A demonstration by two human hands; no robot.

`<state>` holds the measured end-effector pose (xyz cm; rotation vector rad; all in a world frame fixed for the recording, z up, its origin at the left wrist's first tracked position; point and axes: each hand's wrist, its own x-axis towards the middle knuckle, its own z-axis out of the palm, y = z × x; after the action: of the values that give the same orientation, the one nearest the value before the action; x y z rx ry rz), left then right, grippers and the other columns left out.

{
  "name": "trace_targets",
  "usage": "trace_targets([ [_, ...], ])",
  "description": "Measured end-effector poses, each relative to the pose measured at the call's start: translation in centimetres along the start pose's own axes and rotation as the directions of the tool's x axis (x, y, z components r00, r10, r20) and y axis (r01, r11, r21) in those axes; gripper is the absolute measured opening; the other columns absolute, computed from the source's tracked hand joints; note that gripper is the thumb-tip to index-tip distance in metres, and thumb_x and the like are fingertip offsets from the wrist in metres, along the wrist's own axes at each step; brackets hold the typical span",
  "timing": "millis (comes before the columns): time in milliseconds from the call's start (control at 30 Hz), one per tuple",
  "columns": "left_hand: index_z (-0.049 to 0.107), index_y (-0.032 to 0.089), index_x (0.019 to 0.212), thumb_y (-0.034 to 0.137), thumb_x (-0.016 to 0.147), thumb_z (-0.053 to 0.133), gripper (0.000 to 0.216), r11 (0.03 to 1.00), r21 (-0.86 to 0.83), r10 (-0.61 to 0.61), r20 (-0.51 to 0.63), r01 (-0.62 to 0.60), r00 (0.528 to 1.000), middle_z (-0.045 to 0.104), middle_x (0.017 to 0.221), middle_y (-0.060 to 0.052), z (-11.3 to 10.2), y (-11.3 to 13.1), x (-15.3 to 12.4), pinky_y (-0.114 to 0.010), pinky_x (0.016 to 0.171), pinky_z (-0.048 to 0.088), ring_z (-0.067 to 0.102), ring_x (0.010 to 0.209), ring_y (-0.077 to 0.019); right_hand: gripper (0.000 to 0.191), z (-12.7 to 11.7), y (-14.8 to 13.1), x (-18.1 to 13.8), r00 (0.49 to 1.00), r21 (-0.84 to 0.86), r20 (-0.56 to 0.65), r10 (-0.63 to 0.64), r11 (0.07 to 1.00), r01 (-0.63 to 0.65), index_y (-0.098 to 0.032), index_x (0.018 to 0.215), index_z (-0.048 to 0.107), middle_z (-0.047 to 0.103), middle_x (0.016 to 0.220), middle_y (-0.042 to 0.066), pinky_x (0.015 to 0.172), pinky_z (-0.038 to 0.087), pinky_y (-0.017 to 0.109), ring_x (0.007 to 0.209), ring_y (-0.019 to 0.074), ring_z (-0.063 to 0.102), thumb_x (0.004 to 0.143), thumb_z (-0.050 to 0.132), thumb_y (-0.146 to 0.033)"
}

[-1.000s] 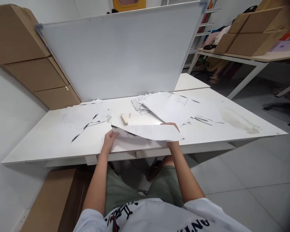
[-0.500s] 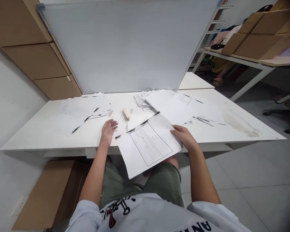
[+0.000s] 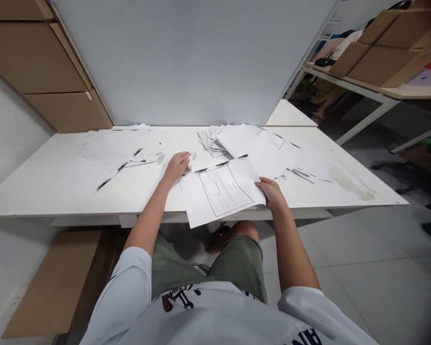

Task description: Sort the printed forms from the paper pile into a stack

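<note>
My right hand (image 3: pixel 270 192) grips the right edge of a printed sheet of paper (image 3: pixel 221 191) that lies partly on the white table (image 3: pixel 28 191) and hangs a little over its front edge. My left hand (image 3: pixel 176 166) reaches forward over the table and rests on a small cream stapler (image 3: pixel 188 168), which it mostly covers. Its fingers curl down over the stapler.
Loose paper piles lie at the left (image 3: pixel 115 155) and right (image 3: pixel 266 151) of the table. A large whiteboard (image 3: pixel 194 57) leans at the back edge. Cardboard boxes stand at the left wall (image 3: pixel 39 72), under the table (image 3: pixel 53 278) and on a far table (image 3: pixel 384 57).
The sheet, held up in both hands a second ago, came down flat onto the table. My left hand let go of it and moved forward onto the stapler.
</note>
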<state>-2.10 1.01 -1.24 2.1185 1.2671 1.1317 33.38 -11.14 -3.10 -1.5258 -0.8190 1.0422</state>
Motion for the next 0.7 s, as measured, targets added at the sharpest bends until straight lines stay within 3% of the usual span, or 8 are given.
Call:
trace_targets([
  [133, 0.071, 0.025, 0.119, 0.038, 0.092, 0.052, 0.036, 0.999, -0.043, 0.004, 0.138, 0.002, 0.990, 0.059, 0.142, -0.004, 0.3, -0.9, 0.4, -0.043, 0.122, 0.028, 0.039, 0.143, -0.0227, 0.028, -0.2, 0.0, -0.3, 1.000, 0.047, -0.011, -0.002, 0.999, 0.002, -0.020, 0.080, 0.071, 0.075, 0.075, 0.003, 0.062, 0.054, 0.029, 0.075, 0.0240, 0.070, 0.054, 0.072, -0.030],
  [300, 0.073, 0.024, 0.115, 0.031, 0.088, 0.061, 0.031, 0.954, -0.299, 0.013, 0.156, 0.035, 0.988, 0.058, 0.143, -0.005, 0.4, -1.7, 0.5, -0.045, 0.124, 0.022, 0.036, 0.146, -0.0248, 0.032, -0.9, -0.4, -0.3, 0.997, -0.004, 0.067, 0.041, 0.999, -0.041, -0.021, 0.085, 0.070, 0.076, 0.079, 0.002, 0.065, 0.056, 0.031, 0.078, 0.0250, 0.071, 0.055, 0.076, -0.031],
  [400, 0.075, 0.023, 0.111, 0.024, 0.085, 0.065, 0.028, 0.904, -0.424, 0.005, 0.160, 0.064, 0.987, 0.061, 0.140, -0.006, 0.7, -1.8, 0.7, -0.046, 0.124, 0.019, 0.036, 0.146, -0.0255, 0.030, -1.0, -0.6, -0.1, 0.998, -0.034, 0.047, 0.050, 0.998, -0.048, -0.021, 0.085, 0.070, 0.076, 0.079, 0.003, 0.067, 0.057, 0.033, 0.080, 0.0254, 0.071, 0.057, 0.076, -0.027],
  [700, 0.073, 0.022, 0.114, 0.023, 0.089, 0.057, 0.030, 0.898, -0.429, -0.006, 0.197, 0.091, 0.980, 0.054, 0.147, -0.008, 0.3, -1.3, 0.5, -0.047, 0.122, 0.024, 0.029, 0.149, -0.0248, 0.022, -0.2, -1.7, -0.5, 0.985, -0.184, -0.108, 0.138, 0.970, -0.156, -0.021, 0.084, 0.067, 0.073, 0.083, 0.007, 0.067, 0.054, 0.031, 0.086, 0.0255, 0.067, 0.063, 0.072, -0.024],
])
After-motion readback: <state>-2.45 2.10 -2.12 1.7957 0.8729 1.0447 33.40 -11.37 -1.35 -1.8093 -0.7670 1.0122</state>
